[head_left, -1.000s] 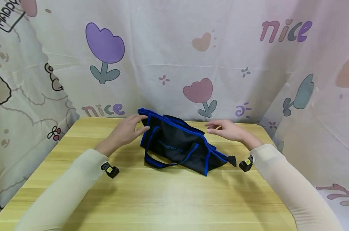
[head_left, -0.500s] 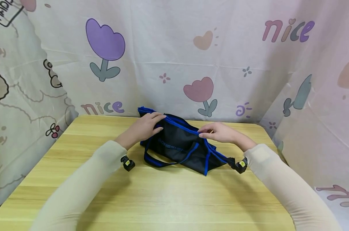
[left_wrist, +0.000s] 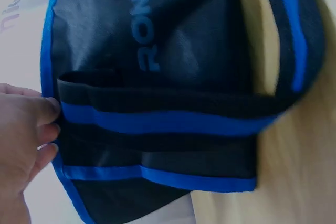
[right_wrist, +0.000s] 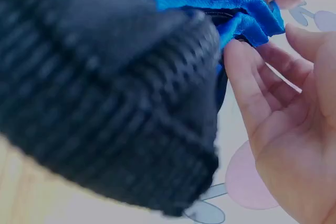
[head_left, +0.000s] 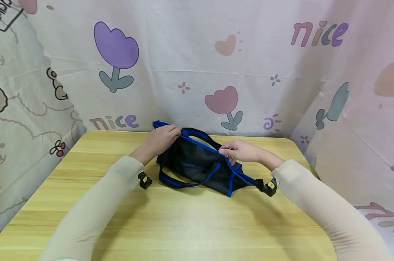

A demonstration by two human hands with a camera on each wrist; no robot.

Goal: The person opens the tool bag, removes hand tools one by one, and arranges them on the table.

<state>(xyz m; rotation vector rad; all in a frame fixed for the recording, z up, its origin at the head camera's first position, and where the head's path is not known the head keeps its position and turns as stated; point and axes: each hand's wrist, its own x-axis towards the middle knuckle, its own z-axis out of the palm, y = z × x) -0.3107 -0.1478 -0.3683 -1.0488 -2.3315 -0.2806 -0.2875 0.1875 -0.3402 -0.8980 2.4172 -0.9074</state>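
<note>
A black tool bag (head_left: 197,154) with blue trim and faint lettering lies slumped across the table. My left hand (head_left: 159,139) grips its top edge near the left end, thumb on the front side in the left wrist view. Farther right along the same edge, my right hand (head_left: 244,150) pinches the blue trim between thumb and fingers. The front strap handle (head_left: 177,184) droops onto the table, while the rear handle (head_left: 201,135) arches up behind the opening. In the right wrist view a ribbed black end tab (right_wrist: 110,103) hides much of the bag.
The pale wooden table (head_left: 197,224) carries the bag near its back edge. Close behind hangs a printed cloth curtain (head_left: 171,58), which also runs along both sides. A small camera sits on each wrist; the right one (head_left: 270,187) is beside the bag's end tab.
My left hand has moved right and taken hold of the top edge. My right hand has come left onto the trim. The rear handle now stands out more from the bag's opening.
</note>
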